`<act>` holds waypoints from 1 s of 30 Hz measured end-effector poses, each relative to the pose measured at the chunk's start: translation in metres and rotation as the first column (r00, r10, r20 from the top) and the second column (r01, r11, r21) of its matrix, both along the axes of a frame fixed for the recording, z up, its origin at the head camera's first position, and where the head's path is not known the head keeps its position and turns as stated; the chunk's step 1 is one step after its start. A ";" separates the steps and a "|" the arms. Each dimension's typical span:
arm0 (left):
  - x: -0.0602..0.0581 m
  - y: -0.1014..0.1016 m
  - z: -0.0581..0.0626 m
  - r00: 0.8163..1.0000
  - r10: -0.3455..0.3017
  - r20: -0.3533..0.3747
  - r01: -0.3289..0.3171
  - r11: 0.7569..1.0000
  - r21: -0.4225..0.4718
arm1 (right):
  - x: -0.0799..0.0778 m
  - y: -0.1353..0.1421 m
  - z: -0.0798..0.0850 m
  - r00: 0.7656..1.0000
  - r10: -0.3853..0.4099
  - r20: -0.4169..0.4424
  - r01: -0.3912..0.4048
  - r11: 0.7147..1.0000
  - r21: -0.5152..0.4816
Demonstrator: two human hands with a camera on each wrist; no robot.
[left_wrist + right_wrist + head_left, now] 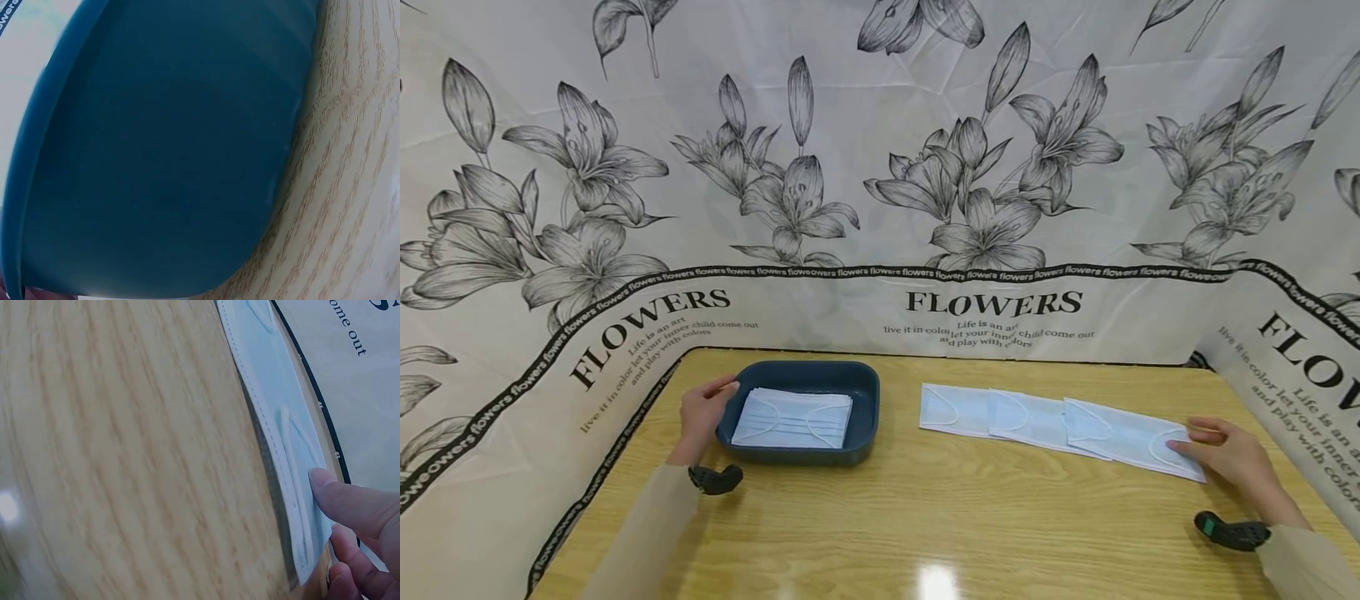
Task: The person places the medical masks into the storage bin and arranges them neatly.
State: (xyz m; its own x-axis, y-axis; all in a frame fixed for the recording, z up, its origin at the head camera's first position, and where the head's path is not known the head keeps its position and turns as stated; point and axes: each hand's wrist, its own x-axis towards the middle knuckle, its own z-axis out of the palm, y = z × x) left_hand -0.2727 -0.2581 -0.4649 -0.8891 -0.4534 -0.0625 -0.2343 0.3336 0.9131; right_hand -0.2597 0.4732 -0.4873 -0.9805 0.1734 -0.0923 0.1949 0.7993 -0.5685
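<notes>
A right hand [1236,454] pinches the end of the rightmost of 3 overlapping face masks [1037,423], its lower fingers partly hidden; a left hand [706,412] grips the rim of 1 blue tray [867,412]. The mask stack [792,419] inside defies counting. Wooden table [970,508] separates tray from row, its near edge cut off.

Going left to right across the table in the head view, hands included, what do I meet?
Left hand → tray → first mask → second mask → third mask → right hand.
</notes>
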 end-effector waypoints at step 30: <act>0.000 0.000 0.000 1.000 0.012 0.015 -0.012 1.000 0.007 | -0.005 -0.001 0.013 0.989 0.130 0.073 -0.134 0.990 0.044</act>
State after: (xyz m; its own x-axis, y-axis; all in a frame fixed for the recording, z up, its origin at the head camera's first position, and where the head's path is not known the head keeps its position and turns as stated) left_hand -0.2731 -0.2580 -0.4652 -0.8824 -0.4639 -0.0789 -0.2521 0.3244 0.9117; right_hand -0.2645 0.4720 -0.4747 -0.9866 0.0490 -0.1559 0.1237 0.8472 -0.5167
